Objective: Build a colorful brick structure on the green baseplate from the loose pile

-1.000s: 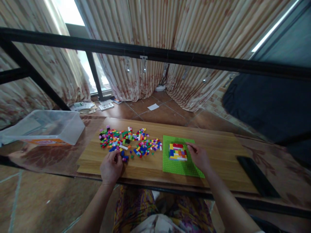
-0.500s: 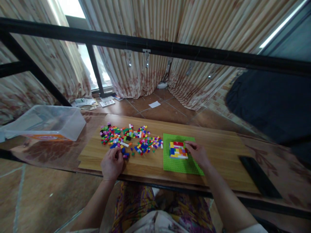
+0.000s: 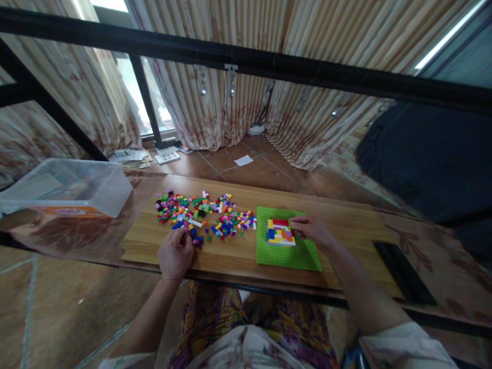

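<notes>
A green studded baseplate lies on the wooden board, carrying a flat patch of toy bricks in red, yellow, white, blue and orange. My right hand reaches in from the right. Its thumb and fingertips are closed together at the upper right corner of that patch, beside the red bricks; anything pinched there is hidden. To the left, my left hand rests with curled fingers at the near edge of a loose brick pile. Dark blue bricks lie right by its fingertips. What those fingers hold cannot be made out.
A clear plastic box with an orange label stands at the left. The wooden board lies across a cloth-covered table. Toward the right end is a flat black object. A black metal bar crosses in front of the curtains.
The view has shifted slightly, so the table appears a little higher. My right hand has changed its angle slightly at the patch's corner. My left hand stays by the blue bricks.
</notes>
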`<state>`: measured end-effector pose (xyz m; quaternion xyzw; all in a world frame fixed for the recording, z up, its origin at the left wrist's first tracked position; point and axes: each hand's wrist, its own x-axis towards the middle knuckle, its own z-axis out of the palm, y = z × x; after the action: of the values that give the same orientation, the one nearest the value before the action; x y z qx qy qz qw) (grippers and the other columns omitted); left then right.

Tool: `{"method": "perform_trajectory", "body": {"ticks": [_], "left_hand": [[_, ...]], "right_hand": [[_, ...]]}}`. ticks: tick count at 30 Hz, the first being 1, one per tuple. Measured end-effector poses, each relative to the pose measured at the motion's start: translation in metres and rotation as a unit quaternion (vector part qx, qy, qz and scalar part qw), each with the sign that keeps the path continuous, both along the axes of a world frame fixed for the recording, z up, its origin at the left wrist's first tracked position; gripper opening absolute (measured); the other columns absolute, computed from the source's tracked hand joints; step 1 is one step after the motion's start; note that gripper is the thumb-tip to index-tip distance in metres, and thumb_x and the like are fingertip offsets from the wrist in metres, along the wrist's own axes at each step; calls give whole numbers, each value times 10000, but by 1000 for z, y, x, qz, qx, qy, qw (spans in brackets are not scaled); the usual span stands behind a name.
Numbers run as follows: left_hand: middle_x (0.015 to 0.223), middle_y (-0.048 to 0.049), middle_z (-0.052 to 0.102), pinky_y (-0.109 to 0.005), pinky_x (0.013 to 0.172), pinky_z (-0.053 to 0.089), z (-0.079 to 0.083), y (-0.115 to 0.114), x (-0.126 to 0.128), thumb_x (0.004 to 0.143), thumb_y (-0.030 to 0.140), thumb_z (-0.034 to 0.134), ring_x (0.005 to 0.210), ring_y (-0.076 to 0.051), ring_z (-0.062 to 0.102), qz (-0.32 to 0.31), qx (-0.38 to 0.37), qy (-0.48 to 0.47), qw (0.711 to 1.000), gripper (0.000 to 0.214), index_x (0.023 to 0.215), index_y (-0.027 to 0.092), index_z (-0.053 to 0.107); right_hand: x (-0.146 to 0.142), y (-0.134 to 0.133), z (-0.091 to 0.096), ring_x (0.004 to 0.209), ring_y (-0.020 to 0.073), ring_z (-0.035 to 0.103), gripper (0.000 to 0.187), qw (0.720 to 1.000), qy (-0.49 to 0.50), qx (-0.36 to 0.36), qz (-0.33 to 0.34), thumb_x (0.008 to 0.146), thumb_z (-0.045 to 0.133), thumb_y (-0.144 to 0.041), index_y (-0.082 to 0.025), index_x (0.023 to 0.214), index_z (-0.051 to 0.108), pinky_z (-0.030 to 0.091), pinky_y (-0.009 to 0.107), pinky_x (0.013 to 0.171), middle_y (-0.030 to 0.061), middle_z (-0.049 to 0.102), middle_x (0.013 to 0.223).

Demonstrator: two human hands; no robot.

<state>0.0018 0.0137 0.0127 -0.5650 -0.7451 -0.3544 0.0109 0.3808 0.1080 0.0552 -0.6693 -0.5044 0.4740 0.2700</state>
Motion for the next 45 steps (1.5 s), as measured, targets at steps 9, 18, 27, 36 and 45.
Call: {"method": "perform_trajectory", "body": {"ticks": [9,18,27,36,45], "left_hand": [[834,-51,680,-279,694,445,-3,1,-2,826,253,488,774,-194,619,0,-8,6,1000,183,878,202,656],[807,-40,660,-274,701,436,-3,-1,1,849,237,453,793,-186,611,-12,-7,3,1000,172,824,211,621],[830,-32,651,-274,708,428,-3,-4,4,874,243,453,797,-173,601,-9,-18,-10,1000,159,837,218,606],[834,-34,636,-268,687,419,-4,-5,4,884,233,450,789,-168,587,-9,-25,-19,999,156,852,212,602],[862,-33,640,-272,720,432,-5,-5,4,881,224,458,819,-170,595,-8,-25,-20,999,150,881,217,608]], "right_hand": [[0,7,5,416,72,447,380,999,-7,-42,9,529,766,-396,-175,836,733,340,190,392,-9,608,521],[5,1,-14,406,128,473,512,992,-70,109,-8,577,710,-463,-124,960,704,364,261,425,-18,562,465],[-53,-25,11,680,222,660,361,940,-235,248,14,778,532,-440,-189,964,713,489,331,644,78,726,774],[-138,-41,-5,862,200,657,297,930,-141,292,171,841,499,-376,-208,979,701,497,340,800,59,719,967],[-191,-16,-8,917,198,621,270,903,-266,277,192,872,494,-326,-210,1009,695,443,309,815,69,687,1024]]}}
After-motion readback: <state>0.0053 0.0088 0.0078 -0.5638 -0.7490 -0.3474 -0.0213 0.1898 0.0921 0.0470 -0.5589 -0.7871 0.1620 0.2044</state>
